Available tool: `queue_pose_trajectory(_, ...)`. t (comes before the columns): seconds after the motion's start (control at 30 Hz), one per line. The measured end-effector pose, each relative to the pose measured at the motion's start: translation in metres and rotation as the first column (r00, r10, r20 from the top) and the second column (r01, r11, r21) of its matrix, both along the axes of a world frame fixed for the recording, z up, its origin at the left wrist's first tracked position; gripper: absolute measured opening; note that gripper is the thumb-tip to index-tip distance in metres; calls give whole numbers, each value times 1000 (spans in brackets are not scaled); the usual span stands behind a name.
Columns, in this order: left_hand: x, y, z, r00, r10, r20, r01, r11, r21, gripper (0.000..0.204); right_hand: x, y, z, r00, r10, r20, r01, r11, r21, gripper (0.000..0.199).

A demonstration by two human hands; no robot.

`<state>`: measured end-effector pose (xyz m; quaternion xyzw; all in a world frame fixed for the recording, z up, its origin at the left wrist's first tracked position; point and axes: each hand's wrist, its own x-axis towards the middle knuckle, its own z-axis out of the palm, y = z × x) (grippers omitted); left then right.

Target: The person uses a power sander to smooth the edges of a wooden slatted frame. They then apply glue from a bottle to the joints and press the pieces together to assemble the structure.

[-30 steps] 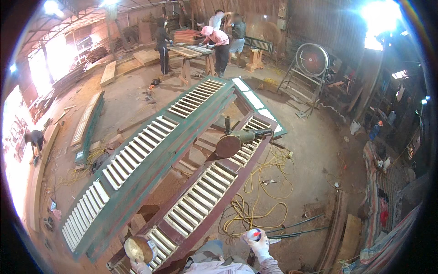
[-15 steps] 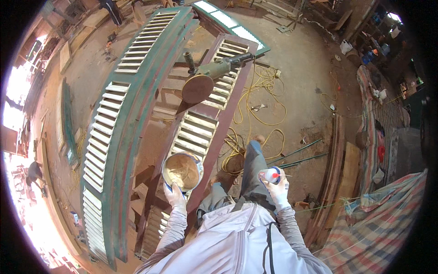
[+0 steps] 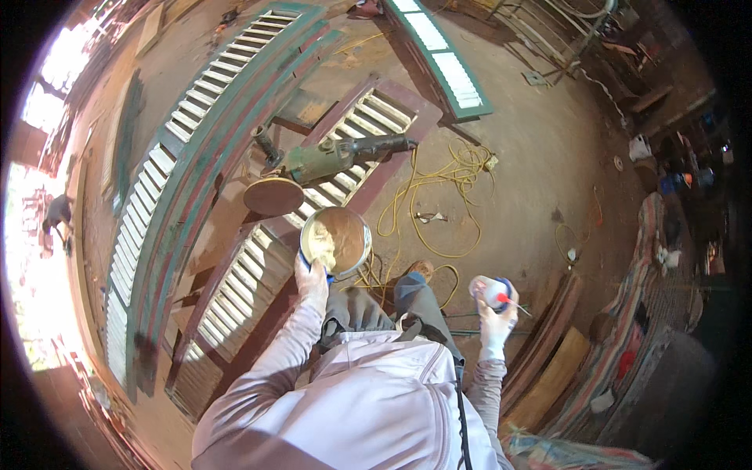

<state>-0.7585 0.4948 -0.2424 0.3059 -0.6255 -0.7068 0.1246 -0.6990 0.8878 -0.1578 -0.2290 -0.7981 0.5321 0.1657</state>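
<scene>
My left hand (image 3: 312,282) is closed round the side of an open round tin (image 3: 366,244), its fingers under and along the rim. Pale tan paste or powder (image 3: 321,244) lies inside, heaped toward the left wall. Off to the right, my right hand (image 3: 495,323) is wrapped round a small white bottle (image 3: 484,290) with a red nozzle tip and some blue on it. The bottle is tilted, its thin tip pointing right, well apart from the tin. Beyond the tin, an angle grinder (image 3: 317,163) with a round brown disc rests on a maroon louvred shutter (image 3: 427,117).
Long green louvred shutters (image 3: 211,160) lie stacked on the left. Another green-framed panel (image 3: 475,106) lies at the far side. A yellow cord (image 3: 419,200) loops over the floor before my feet. Boards (image 3: 552,372) and striped cloth (image 3: 623,290) lie along the right.
The view has turned to the right and my body has shifted. The tin sits nearer the grinder in view, and the bottle has tipped with its nozzle toward the right. Both hands keep their holds.
</scene>
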Motion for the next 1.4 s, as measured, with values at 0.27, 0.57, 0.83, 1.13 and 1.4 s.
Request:
queue_pose_trajectory(0.27,-92,73,-13,892,359,274,-265,907,-326,52,-55,126,-8,994,-88,64,95,988,-125,62)
queue_pose_trajectory(0.57,-76,52,-69,939,311,146,-262,923,-280,60,-161,108,-7,992,55,112,-24,965,-261,64)
queue_pose_trajectory(0.83,-89,58,83,976,60,209,74,811,-581,54,-300,83,16,930,232,284,-222,973,-68,65)
queue_pose_trajectory(1.13,-312,39,111,961,1,276,225,577,-786,55,-419,32,38,894,422,152,-415,907,-77,63)
queue_pose_trajectory(1.4,-387,1,16,866,122,485,281,683,-674,56,-498,53,20,787,543,293,-547,834,-75,57)
